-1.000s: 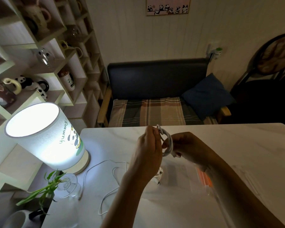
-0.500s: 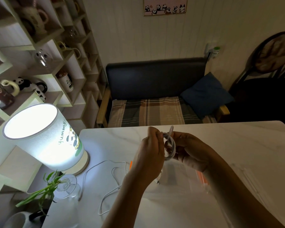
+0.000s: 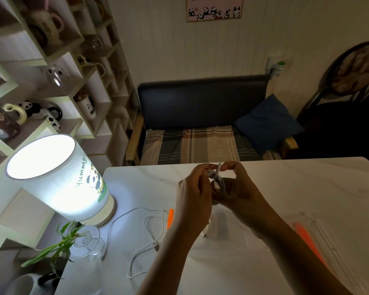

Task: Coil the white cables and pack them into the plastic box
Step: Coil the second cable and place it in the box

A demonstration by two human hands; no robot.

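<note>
A small coiled white cable [image 3: 218, 180] is held in the air between both hands above the white table [image 3: 296, 188]. My left hand [image 3: 193, 194] grips the coil from the left. My right hand [image 3: 240, 188] holds it from the right, with thumb and finger pinching the cable's free end, which sticks up. A second white cable [image 3: 141, 237] lies loose on the table to the left of my left forearm. The clear plastic box [image 3: 239, 237] with orange clips sits on the table under my arms, mostly hidden by them.
A lit table lamp [image 3: 58, 177] stands at the table's left end, with a glass vase [image 3: 85, 241] holding a green plant in front of it. A clear lid [image 3: 320, 237] with an orange clip lies at the right. A bench and shelves stand beyond the table.
Both hands have drawn closer together around the coil. The cable's free end now sticks up between my right thumb and finger. The view has tilted slightly.
</note>
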